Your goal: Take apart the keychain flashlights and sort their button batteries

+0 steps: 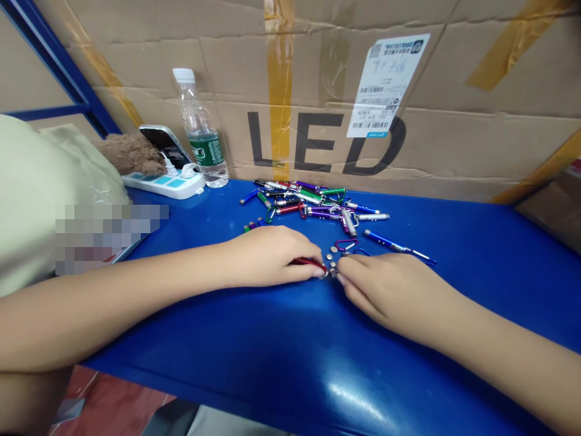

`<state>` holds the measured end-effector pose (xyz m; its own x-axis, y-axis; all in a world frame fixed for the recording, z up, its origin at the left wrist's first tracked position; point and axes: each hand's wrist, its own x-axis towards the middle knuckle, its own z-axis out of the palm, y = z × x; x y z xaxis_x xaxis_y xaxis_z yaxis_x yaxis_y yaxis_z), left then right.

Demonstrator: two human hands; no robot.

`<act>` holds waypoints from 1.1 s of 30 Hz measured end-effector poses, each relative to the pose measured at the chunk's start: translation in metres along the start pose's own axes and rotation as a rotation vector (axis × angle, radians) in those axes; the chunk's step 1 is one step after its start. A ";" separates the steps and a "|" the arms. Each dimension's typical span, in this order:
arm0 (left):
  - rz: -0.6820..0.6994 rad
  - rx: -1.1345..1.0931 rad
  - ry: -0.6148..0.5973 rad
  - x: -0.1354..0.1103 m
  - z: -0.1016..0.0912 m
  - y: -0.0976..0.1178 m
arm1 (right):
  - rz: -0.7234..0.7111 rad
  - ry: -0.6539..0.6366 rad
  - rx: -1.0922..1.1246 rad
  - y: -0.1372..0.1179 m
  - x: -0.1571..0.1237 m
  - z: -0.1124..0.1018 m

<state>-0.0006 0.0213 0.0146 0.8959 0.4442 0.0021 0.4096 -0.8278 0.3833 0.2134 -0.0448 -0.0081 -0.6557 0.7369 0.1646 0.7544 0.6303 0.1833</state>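
Observation:
My left hand (276, 257) is closed around a red metal penlight tube (308, 262), its end pointing right, toward my other hand. Fingers pressed together, my right hand (385, 281) reaches in among small silver button cells (329, 257) on the blue table (272, 351). What its fingertips pinch is hidden or too small to make out. Just behind them lie a purple carabiner clip (345, 244) and a partly covered blue clip. A blue penlight (390, 241) rests beyond my right hand. Small coloured caps (253, 224) sit behind my left hand.
A pile of several coloured penlights (313, 203) lies at the back, before a large cardboard box (218, 36). Back left stand a water bottle (206, 151), a power strip (181, 186) and a phone (166, 145). A person in a pale shirt (59, 181) is at the left.

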 end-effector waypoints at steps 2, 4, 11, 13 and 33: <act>-0.027 0.263 -0.006 -0.002 0.000 0.003 | 0.027 -0.058 -0.001 0.001 -0.001 -0.002; -0.040 0.421 -0.004 -0.004 -0.001 0.005 | 0.055 -0.094 0.003 0.003 -0.002 -0.006; -0.046 0.488 0.083 -0.007 -0.018 -0.009 | 0.130 -0.196 -0.057 0.009 -0.003 -0.011; -0.092 0.482 0.097 -0.007 -0.024 -0.020 | 0.139 -0.210 -0.088 0.009 -0.003 -0.010; -0.275 0.379 0.240 -0.001 -0.034 -0.063 | 0.090 0.152 -0.323 0.008 -0.005 -0.006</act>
<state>-0.0333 0.0839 0.0217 0.7001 0.6918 0.1769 0.6973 -0.7157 0.0390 0.2231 -0.0451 -0.0013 -0.6027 0.7257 0.3319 0.7764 0.4372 0.4539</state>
